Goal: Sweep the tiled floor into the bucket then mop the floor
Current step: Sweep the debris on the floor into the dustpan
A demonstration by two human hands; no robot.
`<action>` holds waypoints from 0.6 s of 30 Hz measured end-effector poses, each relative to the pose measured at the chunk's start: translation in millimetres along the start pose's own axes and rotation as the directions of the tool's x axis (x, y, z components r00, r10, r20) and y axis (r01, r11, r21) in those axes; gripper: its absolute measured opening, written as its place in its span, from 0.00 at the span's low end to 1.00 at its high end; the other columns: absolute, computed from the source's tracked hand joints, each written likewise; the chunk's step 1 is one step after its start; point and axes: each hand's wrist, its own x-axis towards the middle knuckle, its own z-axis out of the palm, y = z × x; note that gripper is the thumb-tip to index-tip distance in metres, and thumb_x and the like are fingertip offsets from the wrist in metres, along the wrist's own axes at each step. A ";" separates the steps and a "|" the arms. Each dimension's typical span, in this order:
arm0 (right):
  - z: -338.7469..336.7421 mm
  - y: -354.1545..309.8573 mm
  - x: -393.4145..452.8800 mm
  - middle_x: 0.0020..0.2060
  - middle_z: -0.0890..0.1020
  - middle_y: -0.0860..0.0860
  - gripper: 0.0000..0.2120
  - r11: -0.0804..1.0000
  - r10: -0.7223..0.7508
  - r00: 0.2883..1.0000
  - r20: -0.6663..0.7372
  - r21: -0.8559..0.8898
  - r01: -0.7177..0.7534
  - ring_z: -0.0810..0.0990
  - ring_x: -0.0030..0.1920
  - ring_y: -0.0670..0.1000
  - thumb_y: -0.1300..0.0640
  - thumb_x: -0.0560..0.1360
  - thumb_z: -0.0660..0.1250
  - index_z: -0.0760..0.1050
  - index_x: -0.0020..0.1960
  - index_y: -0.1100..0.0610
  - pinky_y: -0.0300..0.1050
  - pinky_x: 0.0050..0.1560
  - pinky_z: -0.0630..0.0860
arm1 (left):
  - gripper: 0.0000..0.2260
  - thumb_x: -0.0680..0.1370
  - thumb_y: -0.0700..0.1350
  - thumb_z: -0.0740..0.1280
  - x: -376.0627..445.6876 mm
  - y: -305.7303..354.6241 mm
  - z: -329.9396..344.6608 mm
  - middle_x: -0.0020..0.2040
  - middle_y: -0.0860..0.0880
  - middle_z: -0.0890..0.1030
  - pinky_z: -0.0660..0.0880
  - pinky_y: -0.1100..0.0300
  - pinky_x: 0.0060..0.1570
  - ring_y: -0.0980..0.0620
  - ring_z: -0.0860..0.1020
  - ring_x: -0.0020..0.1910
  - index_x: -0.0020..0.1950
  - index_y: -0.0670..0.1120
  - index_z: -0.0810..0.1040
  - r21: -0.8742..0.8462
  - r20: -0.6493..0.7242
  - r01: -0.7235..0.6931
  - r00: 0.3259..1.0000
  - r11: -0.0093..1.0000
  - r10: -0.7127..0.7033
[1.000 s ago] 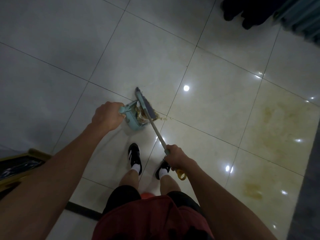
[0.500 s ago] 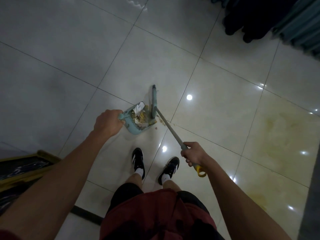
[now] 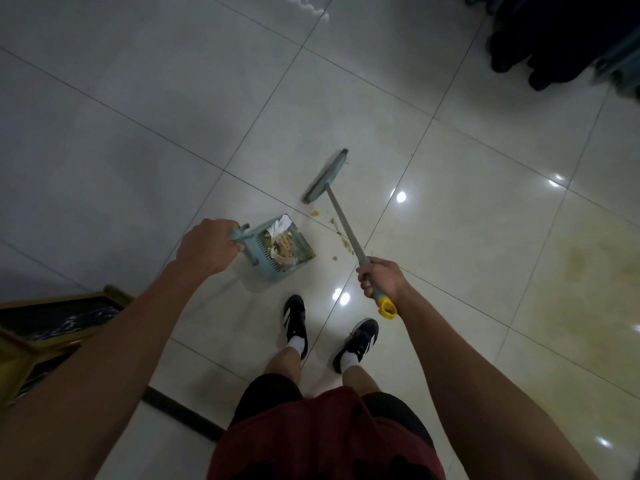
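My left hand (image 3: 207, 245) grips the handle of a teal dustpan (image 3: 280, 249) that sits on the tiled floor (image 3: 138, 116), filled with yellowish scraps and white paper. My right hand (image 3: 381, 278) grips the grey handle of a broom near its yellow end cap (image 3: 387, 308). The broom head (image 3: 325, 176) rests on the floor beyond and right of the dustpan, apart from it. A trail of small crumbs (image 3: 341, 235) lies between the pan's mouth and the broom handle. No bucket or mop is in view.
My two feet in black shoes (image 3: 294, 322) stand just behind the dustpan. A gold-framed dark object (image 3: 52, 323) lies at the lower left. Dark hanging fabric (image 3: 554, 36) fills the top right. A yellowish stain (image 3: 571, 271) marks the tiles on the right.
The broom head has swung away from the dustpan's mouth to the far right. The dustpan has turned a little, and crumbs now lie exposed on the floor.
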 end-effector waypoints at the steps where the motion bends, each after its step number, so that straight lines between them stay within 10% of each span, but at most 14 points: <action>1: 7.6 -1.1 6.6 0.32 0.71 0.56 0.08 1.000 0.009 1.000 -0.006 0.017 -0.009 0.67 0.25 0.49 0.71 0.77 0.63 0.75 0.56 0.67 0.37 0.21 0.65 | 0.05 0.76 0.48 0.73 1.0 -4.9 -0.8 0.44 0.46 0.83 0.80 0.51 0.46 0.42 0.81 0.44 0.48 0.49 0.81 -0.014 0.004 0.001 1.000 1.000 -0.001; 6: 31.8 2.4 27.3 0.39 0.76 0.62 0.26 0.998 0.039 0.998 -0.040 0.051 -0.037 0.68 0.28 0.50 0.66 0.80 0.61 0.62 0.76 0.56 0.38 0.22 0.67 | 0.07 0.75 0.50 0.74 8.9 -22.0 -5.9 0.42 0.47 0.82 0.80 0.50 0.46 0.42 0.81 0.43 0.43 0.52 0.78 -0.034 0.046 -0.031 0.998 0.999 0.033; 18: -13.2 89.3 -8.2 0.36 0.77 0.58 0.23 0.993 0.114 0.976 -0.186 0.058 -0.105 0.70 0.27 0.49 0.62 0.81 0.62 0.67 0.76 0.55 0.40 0.23 0.70 | 0.10 0.75 0.49 0.73 42.9 25.9 -29.8 0.44 0.45 0.82 0.78 0.53 0.44 0.41 0.81 0.43 0.38 0.53 0.74 0.123 0.094 -0.237 0.970 0.964 0.226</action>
